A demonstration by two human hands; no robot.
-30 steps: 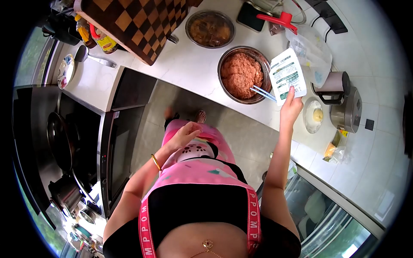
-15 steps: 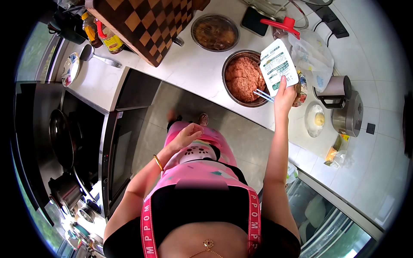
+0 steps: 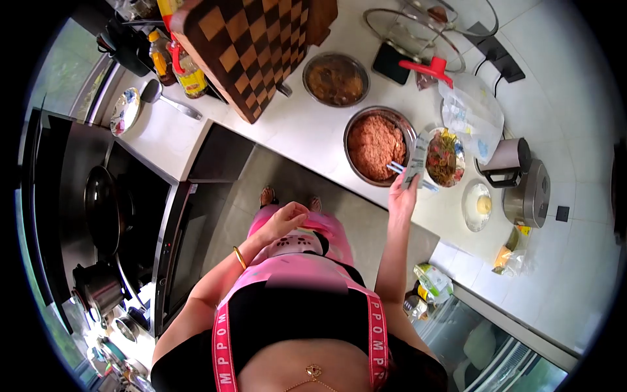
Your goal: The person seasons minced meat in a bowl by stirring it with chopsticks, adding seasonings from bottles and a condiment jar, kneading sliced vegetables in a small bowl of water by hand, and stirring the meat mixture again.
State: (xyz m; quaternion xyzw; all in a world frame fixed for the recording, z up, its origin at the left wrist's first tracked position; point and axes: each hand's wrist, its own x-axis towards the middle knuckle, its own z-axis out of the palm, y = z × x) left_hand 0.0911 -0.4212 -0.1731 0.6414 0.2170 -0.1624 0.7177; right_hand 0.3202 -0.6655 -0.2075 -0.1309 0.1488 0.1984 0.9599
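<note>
My right hand [image 3: 403, 198] grips a flat white packet [image 3: 415, 160] with green print, now turned nearly edge-on at the counter's front. Right beside it, a metal bowl [image 3: 353, 171] holds pink minced meat [image 3: 377, 145]. Pale blue chopsticks [image 3: 395, 168] lean over the bowl's rim and pass behind the packet; whether my fingers touch them I cannot tell. A plate of shredded food [image 3: 446, 159] lies just past the packet. My left hand [image 3: 285, 221] hovers before the pink apron [image 3: 287, 264], fingers loosely bent, with nothing visible in it.
A second metal bowl [image 3: 336, 80] stands behind the meat bowl, near a checkered wooden block [image 3: 245, 49]. Toward the wall are a plastic bag [image 3: 473, 117], a kettle [image 3: 508, 157], a cooker [image 3: 530, 193] and a small dish [image 3: 471, 208]. A black pan [image 3: 103, 209] sits on the stove at left.
My right hand has moved slightly left and down and tilted the packet from face-on to nearly edge-on, uncovering the plate of shredded food. My left hand stays before the apron. The view has shifted.
</note>
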